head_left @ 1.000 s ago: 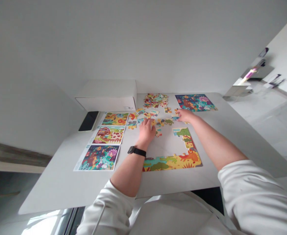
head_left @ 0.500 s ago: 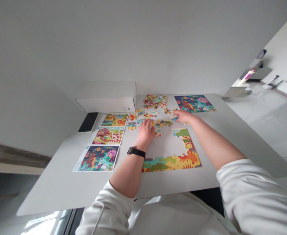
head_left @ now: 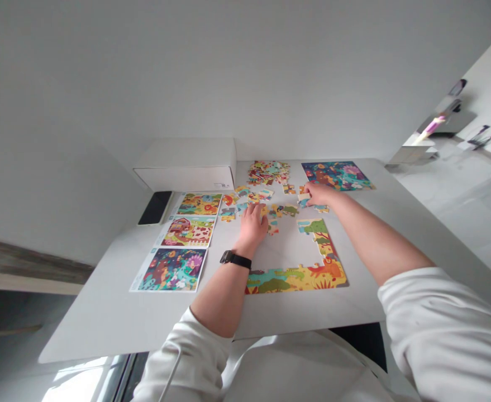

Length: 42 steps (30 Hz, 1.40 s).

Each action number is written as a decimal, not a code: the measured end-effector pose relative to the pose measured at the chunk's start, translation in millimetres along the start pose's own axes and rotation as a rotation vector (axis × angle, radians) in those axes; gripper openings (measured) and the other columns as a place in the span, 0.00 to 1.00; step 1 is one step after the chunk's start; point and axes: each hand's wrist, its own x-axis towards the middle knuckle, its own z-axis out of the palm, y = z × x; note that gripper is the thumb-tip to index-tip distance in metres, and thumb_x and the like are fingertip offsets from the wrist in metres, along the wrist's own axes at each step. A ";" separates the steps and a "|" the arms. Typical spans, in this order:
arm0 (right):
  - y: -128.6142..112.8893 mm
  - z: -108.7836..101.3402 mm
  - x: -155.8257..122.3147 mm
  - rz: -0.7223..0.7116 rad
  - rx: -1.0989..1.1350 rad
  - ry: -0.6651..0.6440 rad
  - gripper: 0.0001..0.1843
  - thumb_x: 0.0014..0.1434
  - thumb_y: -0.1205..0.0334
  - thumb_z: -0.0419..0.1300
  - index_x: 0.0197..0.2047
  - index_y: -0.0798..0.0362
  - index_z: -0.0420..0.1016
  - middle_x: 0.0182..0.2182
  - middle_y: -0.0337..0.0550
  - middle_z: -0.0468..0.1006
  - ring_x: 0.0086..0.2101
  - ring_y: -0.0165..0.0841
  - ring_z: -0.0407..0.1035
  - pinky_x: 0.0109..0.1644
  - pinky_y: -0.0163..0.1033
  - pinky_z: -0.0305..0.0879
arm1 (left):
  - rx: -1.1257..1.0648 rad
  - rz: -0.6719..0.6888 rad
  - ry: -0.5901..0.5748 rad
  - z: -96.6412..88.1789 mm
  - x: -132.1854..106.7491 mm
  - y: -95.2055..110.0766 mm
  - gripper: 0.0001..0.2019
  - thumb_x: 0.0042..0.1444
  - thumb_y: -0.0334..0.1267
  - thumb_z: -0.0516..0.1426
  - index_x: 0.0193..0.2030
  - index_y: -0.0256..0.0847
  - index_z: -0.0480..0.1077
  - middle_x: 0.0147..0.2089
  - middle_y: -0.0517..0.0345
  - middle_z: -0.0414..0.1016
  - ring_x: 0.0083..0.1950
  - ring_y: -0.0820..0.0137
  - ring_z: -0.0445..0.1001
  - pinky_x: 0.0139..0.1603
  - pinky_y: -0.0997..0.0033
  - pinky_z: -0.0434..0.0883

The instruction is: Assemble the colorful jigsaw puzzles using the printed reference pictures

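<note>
A partly built jigsaw (head_left: pixel 308 273) lies on the white table (head_left: pixel 115 312), its bottom and right edges joined in an L. My left hand (head_left: pixel 252 223), with a black watch on the wrist, rests palm down, fingers spread over loose puzzle pieces (head_left: pixel 266 202) above the open middle. My right hand (head_left: pixel 319 195) reaches farther back, its fingers curled on a small piece among the scattered ones. A heap of unsorted pieces (head_left: pixel 268 170) sits beyond both hands.
A finished blue puzzle (head_left: pixel 335 175) lies at the back right. Three picture cards (head_left: pixel 186 231) lie in a column at the left. A white box (head_left: pixel 189 164) and a black phone (head_left: pixel 155 207) sit at the back left. The wall rises behind the table.
My right hand has shifted slightly among the loose pieces, and the camera has drifted a little. My left hand has stayed in place.
</note>
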 end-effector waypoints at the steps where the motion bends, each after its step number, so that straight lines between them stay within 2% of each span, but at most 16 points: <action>1: 2.8 1.2 -3.5 0.012 0.054 0.017 0.26 0.46 0.67 0.80 0.48 0.50 0.82 0.39 0.45 0.86 0.38 0.40 0.78 0.43 0.40 0.69 | -0.002 0.004 0.003 0.5 0.0 -0.5 0.23 0.64 0.27 0.58 0.65 0.42 0.74 0.64 0.40 0.77 0.69 0.49 0.75 0.73 0.42 0.72; 4: 8.8 4.7 -21.9 0.034 0.319 0.089 0.21 0.53 0.68 0.75 0.49 0.49 0.80 0.38 0.41 0.85 0.36 0.35 0.77 0.43 0.38 0.70 | -0.003 0.020 0.012 0.1 0.2 0.1 0.23 0.64 0.26 0.57 0.65 0.41 0.74 0.63 0.39 0.77 0.68 0.50 0.75 0.72 0.43 0.72; 7: 5.0 9.1 -49.4 0.034 0.698 0.182 0.20 0.55 0.62 0.74 0.50 0.49 0.77 0.37 0.39 0.83 0.31 0.33 0.75 0.38 0.37 0.71 | -0.018 0.077 0.027 -3.7 0.5 5.4 0.20 0.66 0.29 0.59 0.64 0.40 0.74 0.63 0.40 0.78 0.67 0.51 0.76 0.71 0.45 0.73; 10: -12.9 15.7 -77.8 0.001 0.968 0.200 0.22 0.54 0.54 0.75 0.50 0.49 0.77 0.36 0.39 0.82 0.30 0.33 0.74 0.34 0.38 0.72 | -0.059 0.185 0.020 -9.0 -0.6 15.5 0.19 0.68 0.33 0.62 0.64 0.42 0.74 0.61 0.43 0.80 0.66 0.52 0.77 0.71 0.46 0.72; 13: -38.4 26.9 -98.6 -0.052 1.086 0.212 0.25 0.53 0.51 0.74 0.52 0.48 0.77 0.36 0.39 0.81 0.33 0.35 0.75 0.35 0.39 0.73 | -0.150 0.246 -0.015 -11.5 -4.4 27.6 0.20 0.70 0.38 0.63 0.66 0.44 0.72 0.56 0.48 0.83 0.61 0.56 0.79 0.68 0.49 0.73; 17: -64.9 48.3 -111.6 -0.056 1.161 0.239 0.31 0.53 0.49 0.75 0.58 0.45 0.75 0.37 0.38 0.80 0.33 0.36 0.76 0.37 0.40 0.74 | -0.368 0.213 -0.090 -7.1 -11.2 37.9 0.22 0.69 0.41 0.65 0.67 0.44 0.71 0.48 0.53 0.82 0.50 0.64 0.81 0.57 0.60 0.77; 22: -75.8 65.4 -115.8 -0.103 1.201 0.216 0.33 0.52 0.44 0.76 0.58 0.43 0.75 0.39 0.39 0.81 0.33 0.35 0.75 0.38 0.41 0.74 | -0.668 0.062 -0.125 -1.0 -12.6 35.1 0.21 0.67 0.43 0.66 0.63 0.43 0.71 0.38 0.62 0.75 0.37 0.72 0.77 0.44 0.69 0.77; 25: -76.8 65.3 -118.0 -0.053 1.209 0.189 0.29 0.53 0.37 0.74 0.51 0.44 0.77 0.41 0.41 0.83 0.37 0.37 0.76 0.40 0.42 0.75 | -0.792 -0.015 -0.119 -2.0 -10.2 31.8 0.22 0.64 0.48 0.69 0.59 0.42 0.70 0.34 0.66 0.72 0.33 0.73 0.74 0.38 0.72 0.75; 28: -78.5 62.4 -121.0 -0.007 1.211 0.136 0.26 0.54 0.33 0.72 0.41 0.46 0.77 0.37 0.41 0.82 0.37 0.38 0.76 0.38 0.41 0.75 | -0.834 -0.062 -0.099 -3.0 -8.9 31.5 0.25 0.61 0.51 0.71 0.57 0.42 0.71 0.32 0.66 0.71 0.32 0.74 0.73 0.36 0.73 0.74; 31: -80.9 60.8 -123.2 0.005 1.229 0.109 0.27 0.52 0.32 0.73 0.37 0.47 0.77 0.33 0.41 0.81 0.36 0.37 0.76 0.36 0.39 0.74 | -0.860 -0.073 -0.122 -0.9 -9.5 31.9 0.27 0.60 0.53 0.72 0.57 0.42 0.71 0.32 0.67 0.71 0.31 0.74 0.73 0.34 0.74 0.73; 34: -81.3 60.8 -123.2 0.023 1.249 0.124 0.28 0.51 0.31 0.73 0.36 0.48 0.77 0.32 0.40 0.81 0.34 0.36 0.75 0.35 0.38 0.72 | -0.853 -0.074 -0.152 2.4 -10.3 29.7 0.24 0.64 0.54 0.69 0.57 0.43 0.70 0.32 0.64 0.74 0.33 0.73 0.75 0.35 0.74 0.72; 37: -79.1 61.0 -121.8 0.063 1.256 0.140 0.29 0.50 0.30 0.73 0.35 0.48 0.77 0.32 0.41 0.82 0.33 0.35 0.75 0.34 0.37 0.71 | -0.758 -0.058 -0.126 2.4 -11.1 26.9 0.18 0.72 0.52 0.60 0.58 0.43 0.70 0.37 0.58 0.79 0.39 0.69 0.80 0.41 0.69 0.76; 40: -76.9 60.8 -120.5 0.105 1.242 0.146 0.31 0.50 0.27 0.72 0.35 0.47 0.76 0.33 0.42 0.83 0.35 0.37 0.77 0.34 0.38 0.73 | -0.553 0.028 -0.053 -3.4 -12.6 28.6 0.14 0.75 0.47 0.56 0.60 0.44 0.70 0.49 0.50 0.83 0.48 0.67 0.82 0.50 0.63 0.79; 42: -76.2 60.8 -119.9 0.123 1.224 0.147 0.31 0.50 0.27 0.71 0.36 0.47 0.76 0.34 0.43 0.83 0.35 0.38 0.78 0.35 0.38 0.74 | -0.397 0.125 -0.019 -9.3 -14.1 33.3 0.15 0.72 0.45 0.60 0.61 0.44 0.71 0.58 0.46 0.80 0.56 0.63 0.81 0.56 0.59 0.79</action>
